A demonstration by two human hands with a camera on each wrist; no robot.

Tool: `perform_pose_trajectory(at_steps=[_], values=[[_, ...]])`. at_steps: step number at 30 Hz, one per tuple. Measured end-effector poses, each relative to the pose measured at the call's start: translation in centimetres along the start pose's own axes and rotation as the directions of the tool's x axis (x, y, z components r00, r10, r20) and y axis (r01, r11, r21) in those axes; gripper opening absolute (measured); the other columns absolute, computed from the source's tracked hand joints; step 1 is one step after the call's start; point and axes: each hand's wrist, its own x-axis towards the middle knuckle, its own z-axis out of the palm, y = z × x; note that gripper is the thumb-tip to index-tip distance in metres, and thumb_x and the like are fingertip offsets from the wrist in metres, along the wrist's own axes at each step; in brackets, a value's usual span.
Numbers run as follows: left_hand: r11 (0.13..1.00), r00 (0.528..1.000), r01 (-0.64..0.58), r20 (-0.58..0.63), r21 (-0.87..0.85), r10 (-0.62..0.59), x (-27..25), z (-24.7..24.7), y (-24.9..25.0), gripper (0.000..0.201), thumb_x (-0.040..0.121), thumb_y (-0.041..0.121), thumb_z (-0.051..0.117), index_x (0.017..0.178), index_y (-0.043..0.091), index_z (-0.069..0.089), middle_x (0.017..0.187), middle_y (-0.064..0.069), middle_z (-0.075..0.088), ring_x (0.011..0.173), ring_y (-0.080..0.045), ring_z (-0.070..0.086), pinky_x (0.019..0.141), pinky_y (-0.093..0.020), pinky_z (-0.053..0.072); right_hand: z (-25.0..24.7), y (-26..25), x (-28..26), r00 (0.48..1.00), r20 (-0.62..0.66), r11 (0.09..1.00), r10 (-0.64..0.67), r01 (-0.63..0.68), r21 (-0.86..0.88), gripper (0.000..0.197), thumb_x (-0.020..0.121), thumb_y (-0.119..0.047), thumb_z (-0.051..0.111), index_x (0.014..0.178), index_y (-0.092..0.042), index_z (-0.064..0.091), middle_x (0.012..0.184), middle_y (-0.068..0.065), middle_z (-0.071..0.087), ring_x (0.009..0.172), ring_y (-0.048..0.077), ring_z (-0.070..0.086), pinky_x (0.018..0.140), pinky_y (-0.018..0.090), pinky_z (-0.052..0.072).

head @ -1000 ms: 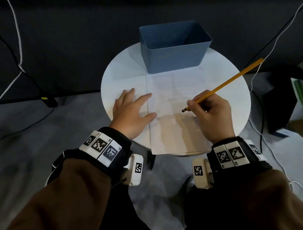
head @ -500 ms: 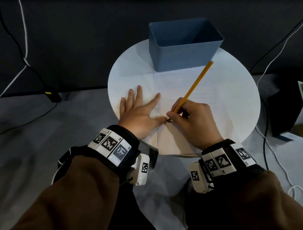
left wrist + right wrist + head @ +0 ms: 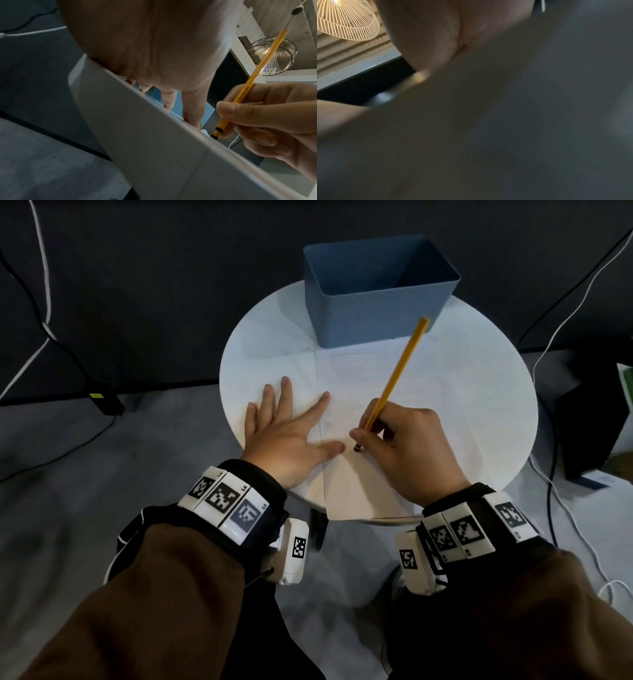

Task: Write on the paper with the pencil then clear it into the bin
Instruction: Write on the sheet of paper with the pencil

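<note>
Nearest the person, the paper [image 3: 359, 484] overhangs the near edge of the round white worktop [image 3: 479, 412] and runs away from the body toward the bin. The right hand [image 3: 407, 450] sits on the sheet's near half, thumb and fingers pinched round the lower shaft of the yellow pencil [image 3: 397, 371] — a narrow, writing grip. The dark tip is down at the paper close to its left edge, just beside the left thumb; whether it actually touches is hard to tell, though the left wrist view shows it right at the surface. The pencil's long axis slants up and away from the tip, its blunt end leaning toward the bin's near wall.

The left hand [image 3: 284, 436] lies flat, fingers straight and spread, palm on the worktop with the thumb and forefinger reaching over the sheet's left edge to pin it.

Since the tip starts at the left margin, the stroke likely runs rightward, away from the holding hand.

Farthest off, the blue bin [image 3: 380, 289] stands at the worktop's far side, touching or just beyond the paper's far edge, apparently empty.
</note>
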Motion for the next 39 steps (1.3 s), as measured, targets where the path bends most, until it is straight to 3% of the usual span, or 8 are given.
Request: perform_pose_trajectory(at_steps=[8,13,17,20,26,30,36,39], values=[[1.0,1.0,-0.017,-0.016,-0.019,0.016,-0.1,0.2,-0.1,0.079,0.087,0.077,0.044,0.15,0.06,0.0,0.16,0.004,-0.033,0.144,-0.018,-0.037,0.119,-0.044,-0.02,-2.8,3.1,0.2,0.968,-0.19,0.98,0.161,-0.18,-0.083,0.014,0.094,-0.023,0.072,0.082,-0.019,0.065,0.069,-0.018,0.061,0.062,0.002,0.057,0.065,0.029,0.049],[1.0,0.999,-0.022,-0.033,-0.019,0.022,-0.1,0.1,-0.2,0.077,0.087,0.076,0.045,0.15,0.061,0.002,0.161,0.004,-0.031,0.145,-0.018,-0.035,0.119,-0.044,-0.019,-2.4,2.2,0.2,0.977,-0.148,0.987,0.152,-0.158,-0.029,0.013,0.093,-0.021,0.073,0.081,-0.017,0.068,0.068,-0.019,0.063,0.067,-0.001,0.06,0.061,0.009,0.041],[0.999,0.999,-0.027,-0.038,-0.026,0.026,-0.2,0.1,-0.2,0.076,0.087,0.076,0.045,0.149,0.062,0.004,0.161,0.004,-0.031,0.146,-0.017,-0.034,0.12,-0.043,-0.018,-2.9,3.0,-0.1,0.971,-0.16,0.979,0.177,-0.191,-0.076,0.016,0.092,-0.019,0.073,0.079,-0.019,0.065,0.066,-0.019,0.059,0.067,-0.009,0.058,0.063,0.003,0.038],[0.999,0.999,-0.03,-0.041,-0.02,0.029,-0.2,0.1,-0.1,0.075,0.088,0.075,0.045,0.149,0.061,0.004,0.161,0.004,-0.03,0.146,-0.018,-0.034,0.12,-0.044,-0.018,-3.9,3.7,-0.1,0.952,-0.204,0.959,0.23,-0.257,-0.12,0.014,0.094,-0.026,0.071,0.082,-0.021,0.065,0.071,-0.018,0.061,0.066,-0.002,0.059,0.068,0.01,0.045],[0.999,0.999,-0.025,-0.032,-0.037,0.023,-0.3,0.1,-0.1,0.073,0.087,0.075,0.046,0.148,0.064,0.006,0.161,0.005,-0.03,0.145,-0.017,-0.034,0.12,-0.043,-0.019,-2.2,2.2,-0.3,0.984,-0.119,0.99,0.136,-0.139,-0.018,0.013,0.093,-0.023,0.074,0.082,-0.019,0.067,0.067,-0.018,0.063,0.063,0.003,0.061,0.062,0.017,0.047],[0.999,0.999,-0.029,-0.027,-0.021,0.028,-0.3,0.1,0.0,0.073,0.087,0.076,0.045,0.147,0.065,0.006,0.161,0.003,-0.031,0.145,-0.019,-0.035,0.119,-0.044,-0.019,-3.0,3.4,-0.1,0.969,-0.175,0.978,0.174,-0.191,-0.084,0.014,0.093,-0.023,0.073,0.082,-0.019,0.066,0.068,-0.019,0.061,0.067,-0.005,0.059,0.064,0.009,0.041],[0.999,0.999,-0.033,-0.025,-0.019,0.032,-0.3,0.0,0.0,0.072,0.088,0.074,0.045,0.148,0.064,0.006,0.161,0.002,-0.032,0.145,-0.02,-0.035,0.119,-0.045,-0.019,-5.1,5.1,-0.5,0.914,-0.268,0.928,0.306,-0.349,-0.133,0.014,0.095,-0.029,0.07,0.087,-0.017,0.069,0.075,-0.009,0.066,0.068,0.003,0.059,0.062,0.005,0.036],[0.999,0.999,-0.032,-0.027,-0.032,0.031,-0.3,-0.1,0.0,0.072,0.089,0.072,0.047,0.148,0.064,0.007,0.161,0.002,-0.031,0.145,-0.02,-0.035,0.119,-0.044,-0.019,-5.2,5.2,-0.4,0.89,-0.293,0.924,0.35,-0.379,-0.05,0.015,0.095,-0.031,0.07,0.088,-0.018,0.07,0.077,-0.008,0.07,0.072,0.012,0.065,0.068,0.02,0.048]])
